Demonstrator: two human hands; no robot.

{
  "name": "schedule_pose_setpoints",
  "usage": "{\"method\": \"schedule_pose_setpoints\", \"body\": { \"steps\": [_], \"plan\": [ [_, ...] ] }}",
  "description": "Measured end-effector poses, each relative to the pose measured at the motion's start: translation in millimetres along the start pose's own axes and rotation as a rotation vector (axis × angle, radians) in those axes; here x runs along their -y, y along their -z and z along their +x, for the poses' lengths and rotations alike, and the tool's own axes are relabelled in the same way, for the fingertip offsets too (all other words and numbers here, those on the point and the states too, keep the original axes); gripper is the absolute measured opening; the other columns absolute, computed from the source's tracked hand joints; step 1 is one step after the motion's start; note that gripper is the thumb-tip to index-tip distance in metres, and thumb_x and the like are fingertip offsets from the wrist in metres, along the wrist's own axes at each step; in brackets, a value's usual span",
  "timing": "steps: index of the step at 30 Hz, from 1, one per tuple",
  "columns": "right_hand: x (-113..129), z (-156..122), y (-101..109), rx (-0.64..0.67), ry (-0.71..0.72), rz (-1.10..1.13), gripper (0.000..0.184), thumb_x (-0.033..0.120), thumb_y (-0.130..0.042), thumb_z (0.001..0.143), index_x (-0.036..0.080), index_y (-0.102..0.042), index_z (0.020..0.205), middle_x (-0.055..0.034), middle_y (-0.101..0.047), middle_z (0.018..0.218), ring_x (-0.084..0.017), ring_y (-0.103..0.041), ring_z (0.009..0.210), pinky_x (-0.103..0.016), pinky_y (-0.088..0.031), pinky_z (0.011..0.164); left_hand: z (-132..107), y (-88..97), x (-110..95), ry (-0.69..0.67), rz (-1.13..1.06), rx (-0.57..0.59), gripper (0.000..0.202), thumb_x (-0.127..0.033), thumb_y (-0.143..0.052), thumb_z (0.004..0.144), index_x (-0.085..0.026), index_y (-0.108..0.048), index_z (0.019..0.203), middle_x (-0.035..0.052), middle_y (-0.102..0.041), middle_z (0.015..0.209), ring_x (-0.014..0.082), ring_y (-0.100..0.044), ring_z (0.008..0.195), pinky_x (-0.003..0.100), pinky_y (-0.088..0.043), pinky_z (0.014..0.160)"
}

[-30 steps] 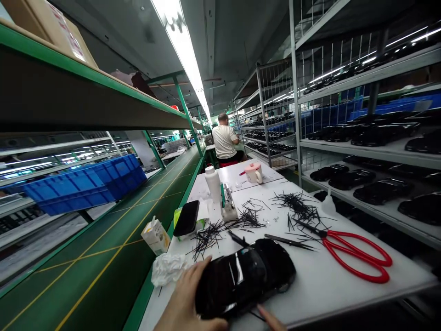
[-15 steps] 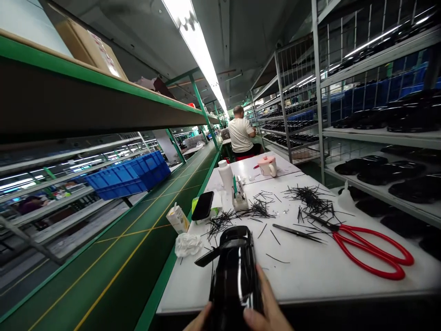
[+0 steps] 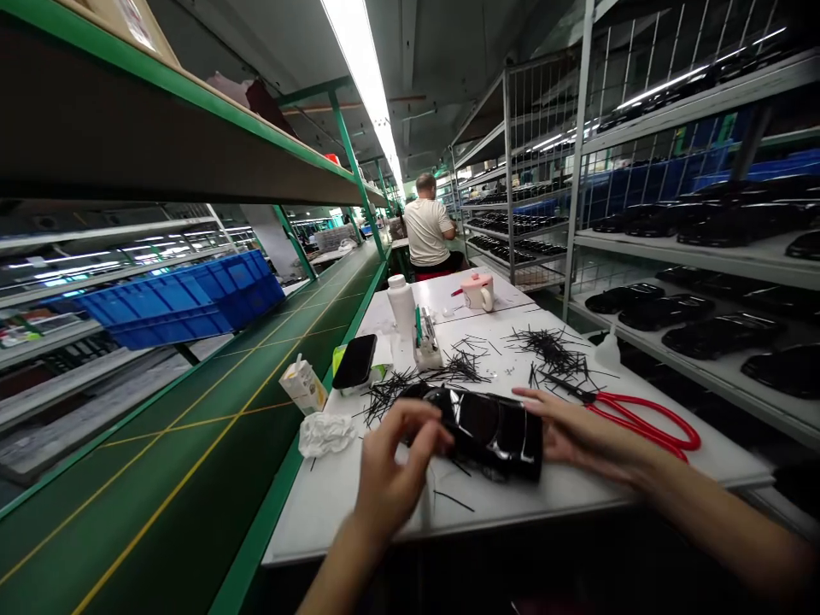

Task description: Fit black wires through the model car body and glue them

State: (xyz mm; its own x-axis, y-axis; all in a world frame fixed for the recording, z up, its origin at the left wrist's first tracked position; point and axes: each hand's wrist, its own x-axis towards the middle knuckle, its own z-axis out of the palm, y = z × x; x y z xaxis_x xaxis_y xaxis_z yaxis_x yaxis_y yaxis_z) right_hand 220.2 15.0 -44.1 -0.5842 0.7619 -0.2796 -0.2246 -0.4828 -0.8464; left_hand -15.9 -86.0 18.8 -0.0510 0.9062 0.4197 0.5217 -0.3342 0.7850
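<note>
Black model car between left hand, blurred, perhaps pinching its edge, and right hand, gripping it, partly hidden

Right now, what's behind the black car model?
Thin black strips lie on the white table beyond the black car model; whatever its body and the left hand cover can't be seen.

Between the left hand and right hand, the model car is over the near part of the worktable. Crumpled tissue lies left, with the drink carton and smartphone beyond; scissors lie right. Farther stand a bottle and, right of it, a mug. A conveyor belt runs left; a shelving rack stands right.
</note>
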Motion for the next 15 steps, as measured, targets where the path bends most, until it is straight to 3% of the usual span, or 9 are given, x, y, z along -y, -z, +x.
{"method": "schedule_pose_setpoints", "body": {
  "steps": [3, 6, 9, 12, 15],
  "plan": [
    [16, 3, 12, -0.004, 0.057, -0.215, 0.062, 0.035, -0.062, 0.091, 0.026, -0.034, 0.145, -0.0099, -0.064, 0.126, -0.022, -0.071, 0.097, -0.038, -0.057, 0.088, 61, 4.8, 17, -0.048, 0.194, 0.268, 0.026, -0.038, -0.049, 0.096, -0.019, -0.059, 0.109, 0.0062, -0.073, 0.092, 0.0192, -0.068, 0.088, 0.03, -0.054, 0.079],
    [27, 3, 27, -0.13, 0.22, -0.871, 0.04, 0.038, -0.046, 0.097, 0.027, -0.051, 0.135, -0.0085, -0.068, 0.12, -0.022, -0.072, 0.09, -0.038, -0.06, 0.077, 96, 12.4, 42, -0.036, 0.239, 0.411, 0.027, -0.038, -0.053, 0.094, -0.02, -0.064, 0.111, 0.0066, -0.072, 0.109, 0.0215, -0.066, 0.103, 0.033, -0.051, 0.092],
    [30, 9, 39, -0.287, 0.377, -1.327, 0.035, 0.038, -0.043, 0.094, 0.023, -0.063, 0.119, -0.0104, -0.071, 0.11, -0.028, -0.071, 0.088, -0.044, -0.056, 0.077, 102, 22.4, 66, 0.006, 0.26, 0.469, 0.034, -0.042, -0.049, 0.096, -0.018, -0.064, 0.116, 0.0091, -0.07, 0.119, 0.0247, -0.064, 0.11, 0.038, -0.049, 0.099],
    [25, 18, 41, -0.254, 0.426, -1.473, 0.022, 0.032, -0.054, 0.086, 0.022, -0.068, 0.101, -0.0099, -0.071, 0.104, -0.031, -0.065, 0.097, -0.045, -0.051, 0.083, 96, 34.7, 79, 0.058, 0.265, 0.536, 0.043, -0.049, -0.055, 0.092, -0.021, -0.062, 0.124, 0.0089, -0.064, 0.132, 0.0279, -0.058, 0.124, 0.041, -0.043, 0.107],
    [17, 28, 40, -0.238, 0.447, -1.6, 0.018, 0.024, -0.048, 0.086, 0.021, -0.065, 0.091, -0.0107, -0.067, 0.092, -0.029, -0.063, 0.086, -0.04, -0.048, 0.072, 91, 47.6, 82, 0.149, 0.258, 0.693, 0.072, -0.051, -0.07, 0.08, -0.027, -0.046, 0.143, 0.0059, -0.045, 0.153, 0.0285, -0.043, 0.14, 0.041, -0.036, 0.115]
  ]
}}
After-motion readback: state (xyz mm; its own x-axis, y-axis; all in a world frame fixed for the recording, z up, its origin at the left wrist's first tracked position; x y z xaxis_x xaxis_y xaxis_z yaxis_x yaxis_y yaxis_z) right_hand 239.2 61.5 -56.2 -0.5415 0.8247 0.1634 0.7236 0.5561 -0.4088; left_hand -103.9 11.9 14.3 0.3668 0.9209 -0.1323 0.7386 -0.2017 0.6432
